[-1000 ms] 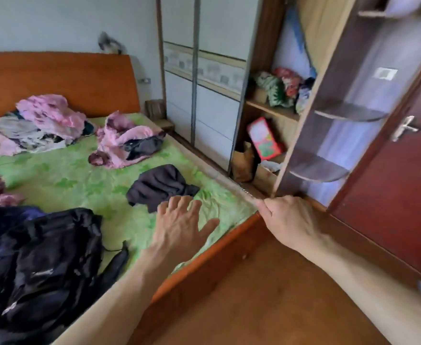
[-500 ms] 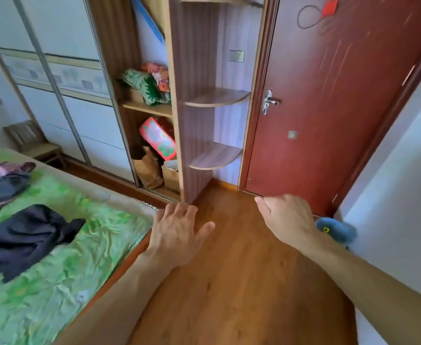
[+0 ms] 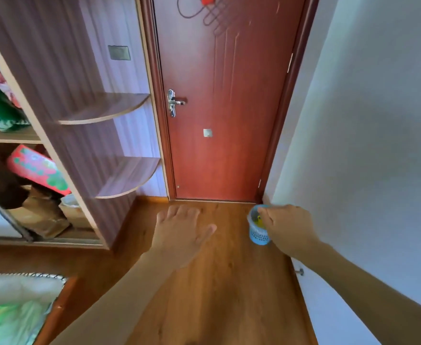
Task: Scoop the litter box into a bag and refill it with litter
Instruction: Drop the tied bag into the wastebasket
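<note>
No litter box, scoop, bag or litter shows in this view. My left hand (image 3: pixel 179 231) is held out over the wooden floor with its fingers spread and nothing in it. My right hand (image 3: pixel 288 229) hangs in front of me with loosely curled fingers and holds nothing. It partly covers a small blue mesh bin (image 3: pixel 256 230) that stands on the floor by the white wall, with something yellow inside.
A closed red-brown door (image 3: pixel 224 108) with a metal handle (image 3: pixel 173 102) stands straight ahead. On the left are a wardrobe's rounded corner shelves (image 3: pixel 120 170) and open shelves with boxes and bags. The bed corner (image 3: pixel 18 307) is at the lower left, a white wall (image 3: pixel 366 145) on the right.
The view has swung right, away from the bed and onto the door. Both hands stay raised and empty; the blue bin has come into view behind my right hand.
</note>
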